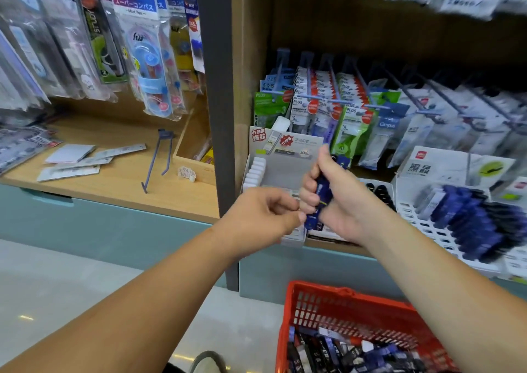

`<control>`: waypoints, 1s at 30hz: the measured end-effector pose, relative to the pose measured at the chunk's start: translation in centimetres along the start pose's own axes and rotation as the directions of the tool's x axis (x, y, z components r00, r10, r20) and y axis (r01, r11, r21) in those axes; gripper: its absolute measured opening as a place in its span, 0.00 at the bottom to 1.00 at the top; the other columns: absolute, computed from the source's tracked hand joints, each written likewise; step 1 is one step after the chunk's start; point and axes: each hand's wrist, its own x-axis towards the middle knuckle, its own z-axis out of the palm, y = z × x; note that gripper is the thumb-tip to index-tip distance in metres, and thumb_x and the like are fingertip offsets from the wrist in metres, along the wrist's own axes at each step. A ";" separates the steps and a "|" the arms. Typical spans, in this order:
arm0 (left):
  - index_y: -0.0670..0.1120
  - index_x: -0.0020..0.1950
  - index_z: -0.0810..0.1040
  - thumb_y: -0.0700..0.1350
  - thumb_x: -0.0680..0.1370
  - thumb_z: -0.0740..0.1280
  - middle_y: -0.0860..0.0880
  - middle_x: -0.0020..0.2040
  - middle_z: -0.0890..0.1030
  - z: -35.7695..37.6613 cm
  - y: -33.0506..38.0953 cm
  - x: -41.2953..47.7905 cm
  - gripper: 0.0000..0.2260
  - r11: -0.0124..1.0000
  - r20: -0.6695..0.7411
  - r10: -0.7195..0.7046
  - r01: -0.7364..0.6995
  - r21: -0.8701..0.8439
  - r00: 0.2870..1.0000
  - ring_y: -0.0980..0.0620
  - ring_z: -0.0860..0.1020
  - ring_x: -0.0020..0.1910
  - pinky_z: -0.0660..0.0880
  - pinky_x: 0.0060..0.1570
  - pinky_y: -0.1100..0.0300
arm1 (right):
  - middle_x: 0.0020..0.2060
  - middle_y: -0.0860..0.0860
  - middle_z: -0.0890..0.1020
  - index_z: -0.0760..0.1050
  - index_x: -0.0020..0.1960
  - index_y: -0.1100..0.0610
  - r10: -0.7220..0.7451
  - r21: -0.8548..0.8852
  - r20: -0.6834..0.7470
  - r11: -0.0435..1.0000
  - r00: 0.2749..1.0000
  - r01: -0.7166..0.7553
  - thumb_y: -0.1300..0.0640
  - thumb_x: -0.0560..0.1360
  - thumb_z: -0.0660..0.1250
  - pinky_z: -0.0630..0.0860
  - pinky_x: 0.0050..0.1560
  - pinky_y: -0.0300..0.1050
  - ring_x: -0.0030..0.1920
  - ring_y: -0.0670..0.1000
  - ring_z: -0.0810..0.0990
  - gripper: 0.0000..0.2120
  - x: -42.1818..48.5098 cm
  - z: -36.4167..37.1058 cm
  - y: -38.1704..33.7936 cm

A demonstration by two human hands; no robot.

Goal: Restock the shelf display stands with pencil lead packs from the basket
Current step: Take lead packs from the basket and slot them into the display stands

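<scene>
My right hand (330, 198) grips a bunch of blue pencil lead packs (320, 201) upright in front of the shelf. My left hand (265, 215) pinches the lower end of that bunch with thumb and fingertips. Behind the hands stands a white display stand (256, 170) with a few white packs in its left slots. To the right, a second white display stand (427, 227) holds several dark blue packs. The red basket (310, 304) sits on the floor below, with several blue and black lead packs (342, 352) inside.
Correction tape packs (322, 101) hang on pegs above the stands. A dark post (219, 87) divides the shelving. On the left wooden shelf (119, 178) lie a loose blue peg hook (162, 155) and flat packets. Hanging compass packs (142, 58) fill the upper left.
</scene>
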 end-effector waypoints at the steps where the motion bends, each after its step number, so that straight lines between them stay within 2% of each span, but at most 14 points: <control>1: 0.43 0.53 0.82 0.43 0.77 0.76 0.44 0.39 0.84 1.1 0.6 0.3 0.08 0.999 0.010 -0.003 0.003 -0.035 1.000 0.51 0.81 0.38 0.83 0.40 0.54 | 0.29 0.52 0.67 0.69 0.35 0.54 -0.010 0.060 -0.003 0.998 1.000 0.010 0.37 0.77 0.64 0.63 0.30 0.45 0.27 0.51 0.64 0.23 -0.3 -0.6 -0.5; 2: 0.42 0.54 0.81 0.43 0.75 0.78 0.46 0.38 0.84 2.2 1.1 0.7 0.11 0.998 0.009 -0.011 0.011 -0.060 1.000 0.52 0.81 0.38 0.83 0.41 0.51 | 0.29 0.52 0.67 0.68 0.35 0.53 -0.018 0.108 -0.009 0.994 1.000 0.019 0.37 0.79 0.63 0.64 0.31 0.45 0.28 0.51 0.64 0.23 -0.6 -1.3 -1.0; 4: 0.39 0.56 0.77 0.40 0.73 0.79 0.44 0.38 0.84 4.3 1.8 1.6 0.16 0.993 0.008 -0.034 0.035 -0.111 0.999 0.48 0.82 0.37 0.83 0.41 0.47 | 0.30 0.52 0.67 0.67 0.36 0.53 -0.023 0.179 -0.035 0.983 0.999 0.029 0.37 0.81 0.61 0.66 0.32 0.45 0.29 0.51 0.65 0.23 -1.3 -2.6 -1.8; 6: 0.36 0.57 0.73 0.35 0.72 0.79 0.40 0.36 0.83 5.9 2.4 2.4 0.19 0.975 0.030 -0.054 0.059 -0.212 0.998 0.46 0.82 0.34 0.82 0.34 0.52 | 0.31 0.52 0.69 0.68 0.37 0.54 -0.035 0.226 -0.076 0.973 0.997 0.051 0.39 0.82 0.60 0.71 0.34 0.46 0.30 0.52 0.70 0.22 -1.7 -3.7 -2.4; 8: 0.38 0.57 0.72 0.32 0.72 0.78 0.43 0.32 0.81 7.0 3.1 3.1 0.19 0.956 0.057 -0.050 0.064 -0.285 0.997 0.48 0.81 0.30 0.79 0.30 0.58 | 0.32 0.54 0.77 0.73 0.41 0.56 -0.064 0.218 -0.138 0.972 0.988 0.094 0.40 0.83 0.59 0.79 0.41 0.49 0.35 0.55 0.79 0.21 -1.9 -4.9 -3.0; 11: 0.39 0.53 0.74 0.33 0.73 0.78 0.43 0.31 0.81 7.5 3.7 4.0 0.16 0.962 0.055 -0.034 0.048 -0.270 0.998 0.49 0.80 0.28 0.77 0.29 0.59 | 0.40 0.59 0.86 0.79 0.53 0.61 -0.202 -0.096 -0.296 0.979 0.934 0.181 0.45 0.85 0.58 0.83 0.51 0.54 0.46 0.59 0.87 0.21 -2.0 -7.4 -3.7; 13: 0.36 0.52 0.76 0.35 0.74 0.77 0.41 0.33 0.82 7.2 3.7 4.5 0.12 0.971 0.037 -0.029 0.037 -0.235 0.999 0.50 0.80 0.28 0.77 0.29 0.60 | 0.41 0.59 0.87 0.80 0.55 0.61 -0.292 -0.316 -0.368 0.932 0.883 0.177 0.47 0.85 0.59 0.84 0.51 0.55 0.45 0.58 0.87 0.19 -2.1 -8.8 -4.0; 15: 0.37 0.53 0.80 0.36 0.76 0.75 0.41 0.35 0.82 6.8 3.5 5.0 0.08 0.982 -0.007 -0.023 0.021 -0.189 1.000 0.52 0.79 0.29 0.78 0.31 0.60 | 0.36 0.55 0.86 0.79 0.57 0.59 -0.314 -0.420 -0.393 0.897 0.864 0.135 0.48 0.85 0.61 0.84 0.41 0.53 0.34 0.56 0.84 0.15 -2.1 -9.6 -4.1; 17: 0.42 0.53 0.83 0.38 0.78 0.74 0.42 0.37 0.82 6.5 3.4 5.6 0.05 0.988 -0.047 -0.001 -0.007 -0.157 0.999 0.53 0.79 0.31 0.79 0.33 0.60 | 0.31 0.52 0.82 0.78 0.59 0.56 -0.277 -0.448 -0.372 0.889 0.886 0.090 0.50 0.85 0.62 0.77 0.29 0.47 0.25 0.53 0.75 0.12 -2.0 -10.4 -4.1; 18: 0.44 0.53 0.84 0.38 0.78 0.73 0.42 0.38 0.82 6.4 3.4 5.8 0.05 0.988 -0.058 0.012 -0.020 -0.152 0.998 0.53 0.79 0.32 0.79 0.34 0.60 | 0.32 0.53 0.81 0.78 0.58 0.55 -0.245 -0.457 -0.345 0.887 0.906 0.066 0.50 0.84 0.62 0.73 0.27 0.45 0.24 0.53 0.72 0.10 -1.9 -10.8 -4.0; 21: 0.43 0.53 0.84 0.36 0.79 0.71 0.42 0.39 0.83 5.9 3.4 6.7 0.05 0.985 -0.104 0.062 -0.077 -0.153 0.993 0.53 0.80 0.33 0.80 0.36 0.61 | 0.38 0.57 0.85 0.79 0.56 0.57 -0.140 -0.517 -0.197 0.856 0.970 0.019 0.53 0.83 0.65 0.65 0.27 0.43 0.23 0.52 0.66 0.08 -1.7 -11.7 -3.6; 24: 0.45 0.56 0.84 0.35 0.80 0.70 0.43 0.41 0.83 5.7 3.3 7.7 0.08 0.981 -0.145 0.123 -0.143 -0.132 0.982 0.52 0.82 0.38 0.82 0.42 0.60 | 0.42 0.60 0.87 0.79 0.55 0.59 -0.073 -0.544 -0.102 0.839 0.992 0.006 0.54 0.83 0.66 0.61 0.27 0.42 0.24 0.51 0.62 0.08 -1.4 -11.8 -3.4; 27: 0.47 0.57 0.84 0.35 0.80 0.69 0.45 0.41 0.83 5.6 3.6 8.5 0.10 0.978 -0.127 0.146 -0.162 -0.128 0.981 0.52 0.83 0.39 0.82 0.42 0.61 | 0.41 0.59 0.87 0.80 0.57 0.59 -0.050 -0.522 -0.120 0.853 0.992 -0.020 0.56 0.83 0.66 0.59 0.28 0.42 0.25 0.51 0.61 0.08 -1.0 -11.9 -3.4; 30: 0.43 0.58 0.83 0.35 0.81 0.69 0.45 0.40 0.83 5.5 4.7 9.7 0.08 0.980 -0.038 0.180 -0.183 -0.079 0.983 0.51 0.84 0.40 0.81 0.42 0.63 | 0.37 0.57 0.85 0.79 0.55 0.58 -0.068 -0.436 -0.200 0.899 0.977 -0.027 0.57 0.84 0.65 0.59 0.27 0.41 0.24 0.50 0.62 0.06 -0.6 -12.1 -3.5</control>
